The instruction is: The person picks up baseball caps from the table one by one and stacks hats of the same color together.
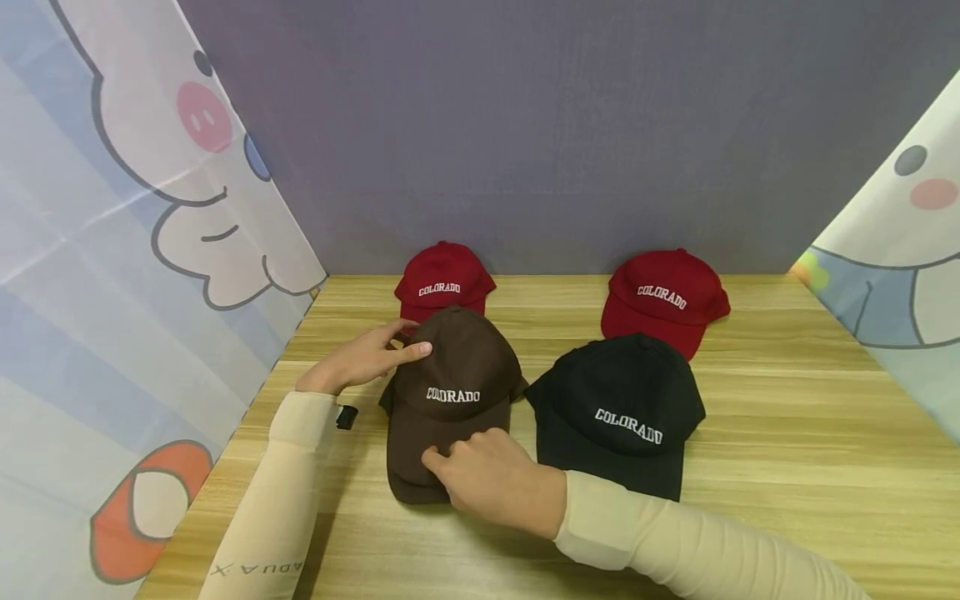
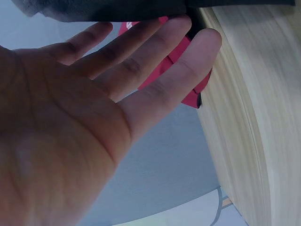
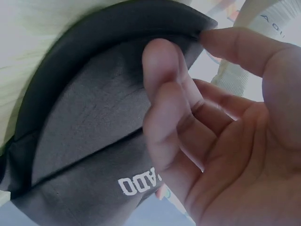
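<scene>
A brown baseball cap [image 1: 453,358] with white COLORADO lettering sits on the table, its brim toward me. My left hand [image 1: 367,358] is at the left side of its crown, the thumb lying over the fabric. In the left wrist view the fingers [image 2: 174,84] of that hand are nearly straight beneath a dark edge of cloth. Over the right front of the brim is my right hand [image 1: 495,479], its fingers loosely bent. The right wrist view shows the fingertips [image 3: 160,56] in front of the cap [image 3: 94,108], the thumb close to the brim's edge; contact is unclear.
A black COLORADO cap [image 1: 622,400] lies right of the brown one. Behind them are a red cap [image 1: 442,283] on the left and another red cap [image 1: 663,296] on the right, both partly covered. A grey wall [image 1: 555,133] closes the back; cartoon-printed cloth [image 1: 150,208] hangs at the sides.
</scene>
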Tool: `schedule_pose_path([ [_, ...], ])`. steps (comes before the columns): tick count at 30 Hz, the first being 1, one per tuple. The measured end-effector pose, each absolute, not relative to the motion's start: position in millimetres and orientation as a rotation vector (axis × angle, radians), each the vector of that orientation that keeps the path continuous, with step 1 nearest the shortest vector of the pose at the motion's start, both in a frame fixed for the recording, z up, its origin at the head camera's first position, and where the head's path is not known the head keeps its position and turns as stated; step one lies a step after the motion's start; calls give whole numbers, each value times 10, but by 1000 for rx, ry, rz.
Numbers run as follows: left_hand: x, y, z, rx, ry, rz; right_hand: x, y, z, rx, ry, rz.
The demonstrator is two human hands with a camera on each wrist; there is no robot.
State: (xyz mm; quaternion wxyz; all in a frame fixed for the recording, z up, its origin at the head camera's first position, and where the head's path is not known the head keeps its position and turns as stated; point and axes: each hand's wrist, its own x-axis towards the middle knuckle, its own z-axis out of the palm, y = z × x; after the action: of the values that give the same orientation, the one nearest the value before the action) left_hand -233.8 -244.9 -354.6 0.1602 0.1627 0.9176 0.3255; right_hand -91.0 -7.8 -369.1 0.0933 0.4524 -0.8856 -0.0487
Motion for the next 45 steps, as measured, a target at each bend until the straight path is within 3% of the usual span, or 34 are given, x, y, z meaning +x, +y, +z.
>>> schedule_pose_path([
  [15,-2281,-2336,-3511,525,2664,860,-937,229,-3425,1430,-2781,-183],
  [22,-2294,-2331,-3528,515,2633,881,-1121,725,-3092,1262,-2714,206],
  [30,-2296,-2335,-3544,511,2630,864,-1543,1577,-2767,877,-2714,465],
  [38,-2287,-2327,-3543,530,2608,896,-1826,2352,-2856,625,-3052,542],
  [45,-2289,-2336,-3541,539,2598,907,-1926,2485,-2972,556,-3382,712],
])
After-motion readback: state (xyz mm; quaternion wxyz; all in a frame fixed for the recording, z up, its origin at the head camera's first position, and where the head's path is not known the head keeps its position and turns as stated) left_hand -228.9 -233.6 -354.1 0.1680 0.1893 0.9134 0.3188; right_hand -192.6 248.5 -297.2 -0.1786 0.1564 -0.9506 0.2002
